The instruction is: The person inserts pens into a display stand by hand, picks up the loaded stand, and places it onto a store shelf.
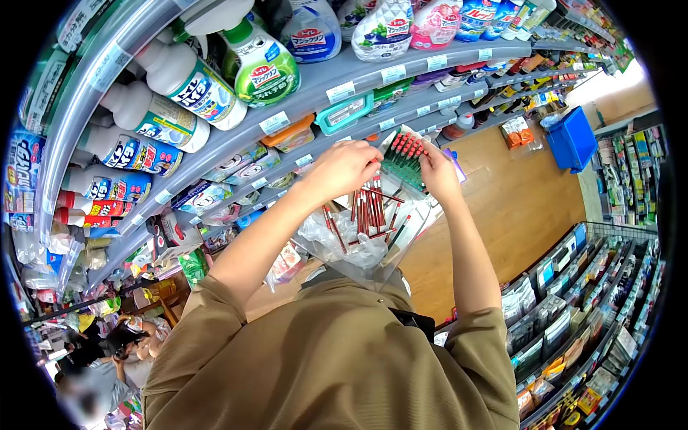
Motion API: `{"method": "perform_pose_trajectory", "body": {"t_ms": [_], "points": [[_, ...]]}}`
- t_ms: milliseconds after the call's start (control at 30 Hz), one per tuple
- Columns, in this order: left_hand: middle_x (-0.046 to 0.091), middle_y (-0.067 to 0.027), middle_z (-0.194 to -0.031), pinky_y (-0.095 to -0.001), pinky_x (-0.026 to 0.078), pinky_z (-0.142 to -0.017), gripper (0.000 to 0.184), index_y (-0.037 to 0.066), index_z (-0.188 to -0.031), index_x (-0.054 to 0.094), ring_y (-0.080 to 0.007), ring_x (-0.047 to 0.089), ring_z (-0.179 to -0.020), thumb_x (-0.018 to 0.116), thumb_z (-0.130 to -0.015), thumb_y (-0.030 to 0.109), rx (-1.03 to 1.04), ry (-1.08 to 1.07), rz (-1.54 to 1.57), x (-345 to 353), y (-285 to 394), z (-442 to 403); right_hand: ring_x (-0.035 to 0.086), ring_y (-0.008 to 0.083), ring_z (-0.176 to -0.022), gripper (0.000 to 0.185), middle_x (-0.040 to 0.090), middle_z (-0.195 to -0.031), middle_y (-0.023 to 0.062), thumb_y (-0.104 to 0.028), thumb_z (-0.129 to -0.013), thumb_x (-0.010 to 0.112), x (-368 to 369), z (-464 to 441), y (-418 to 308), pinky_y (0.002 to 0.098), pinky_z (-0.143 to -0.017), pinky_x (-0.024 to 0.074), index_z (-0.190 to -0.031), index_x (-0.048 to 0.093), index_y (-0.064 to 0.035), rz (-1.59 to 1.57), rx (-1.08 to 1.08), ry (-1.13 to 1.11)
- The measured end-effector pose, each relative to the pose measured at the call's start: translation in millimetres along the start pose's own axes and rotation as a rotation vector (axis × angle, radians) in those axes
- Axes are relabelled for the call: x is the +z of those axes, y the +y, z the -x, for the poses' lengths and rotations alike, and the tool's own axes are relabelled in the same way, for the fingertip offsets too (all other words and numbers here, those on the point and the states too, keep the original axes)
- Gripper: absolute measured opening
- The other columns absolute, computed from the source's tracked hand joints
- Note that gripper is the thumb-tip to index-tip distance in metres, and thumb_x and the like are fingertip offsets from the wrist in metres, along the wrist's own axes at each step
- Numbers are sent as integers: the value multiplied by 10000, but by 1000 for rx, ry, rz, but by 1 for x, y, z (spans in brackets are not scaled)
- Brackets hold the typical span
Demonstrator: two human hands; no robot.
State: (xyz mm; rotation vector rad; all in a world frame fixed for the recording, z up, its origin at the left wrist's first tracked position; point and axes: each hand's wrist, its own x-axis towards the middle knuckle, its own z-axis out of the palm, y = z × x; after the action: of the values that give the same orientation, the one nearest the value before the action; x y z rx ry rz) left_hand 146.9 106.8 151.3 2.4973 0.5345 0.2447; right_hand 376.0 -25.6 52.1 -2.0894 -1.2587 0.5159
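My right hand (438, 170) grips the right side of a green tray (403, 170) that holds rows of red-tipped sticks. Close to the tray's left edge, my left hand (345, 166) has its fingers pinched together; what they hold, if anything, is too small to make out. Below both hands, a loose pile of dark red pencil-like sticks (370, 209) lies on crumpled clear plastic (367, 251) in front of my body.
Shelves (373, 75) of cleaning bottles (261, 68) curve along the left and top. A blue bin (572, 140) stands on the wooden floor (527, 208) at the right. Racks of packaged goods (562, 322) fill the lower right. People (107, 380) are at the lower left.
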Motion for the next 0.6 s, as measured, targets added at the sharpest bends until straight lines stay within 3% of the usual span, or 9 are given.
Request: {"method": "perform_pose_trajectory", "body": {"t_ms": [33,67,167,200,300,333,400,467,600], "points": [[704,-123,-1045,-447,514,-941,228,77,-1082,714,-331,664,-1033,640,-944,243,4,-7,0,3,1,-4,715,320,-759,386,724,-929,225,-158,-937,657,-2,1,0,411,-713,557,-1321,665,-117,-240,43,45],[704,-124,-1042,-450,516,-937,229,77,-1083,711,-334,665,-1027,641,-944,244,46,5,-14,6,2,-10,684,266,-762,433,723,-959,164,-127,-909,701,-1,3,2,363,-734,541,-1335,647,-81,-399,-60,30],[704,-131,-1040,-455,516,-934,234,73,-1089,700,-342,665,-1023,638,-943,245,101,10,-18,15,11,-28,659,261,-748,385,708,-900,117,-117,-903,706,-39,25,-63,368,-746,544,-1280,672,-48,-266,-174,-102],[705,-134,-1044,-454,513,-939,236,71,-1087,700,-343,664,-1029,637,-943,248,104,6,-8,17,16,-34,672,288,-785,308,693,-890,135,-116,-891,709,-44,27,-75,387,-751,545,-1182,700,-14,-224,-219,-101],[704,-149,-1059,-455,510,-943,255,63,-1100,696,-352,656,-1048,636,-941,253,122,32,21,28,23,-44,684,328,-805,261,698,-912,159,-117,-876,716,-32,17,-54,416,-736,545,-1108,693,2,-103,-281,-21],[704,-153,-1079,-456,509,-948,284,61,-1141,686,-356,654,-1059,637,-941,255,98,11,71,30,25,-45,682,361,-817,191,694,-881,179,-132,-864,723,-32,17,-51,441,-721,540,-969,659,14,-107,-252,-26],[701,-163,-1145,-460,503,-967,387,57,-1275,641,-367,646,-1102,634,-954,274,82,53,131,38,23,-42,678,364,-806,177,689,-851,180,-133,-865,720,-29,15,-41,446,-714,537,-923,638,12,-44,-227,-14],[699,-163,-1162,-459,501,-973,408,56,-1297,630,-365,644,-1112,635,-959,284,55,70,136,39,19,-33,668,384,-788,179,679,-792,189,-132,-867,705,-22,11,-24,470,-707,529,-839,592,4,24,-193,41],[673,-170,-1233,-457,469,-1035,442,56,-1342,603,-363,616,-1182,638,-966,285,-62,19,111,40,2,11,670,414,-807,149,691,-829,206,-126,-876,690,7,6,13,498,-739,531,-871,626,8,10,-131,66]]}}
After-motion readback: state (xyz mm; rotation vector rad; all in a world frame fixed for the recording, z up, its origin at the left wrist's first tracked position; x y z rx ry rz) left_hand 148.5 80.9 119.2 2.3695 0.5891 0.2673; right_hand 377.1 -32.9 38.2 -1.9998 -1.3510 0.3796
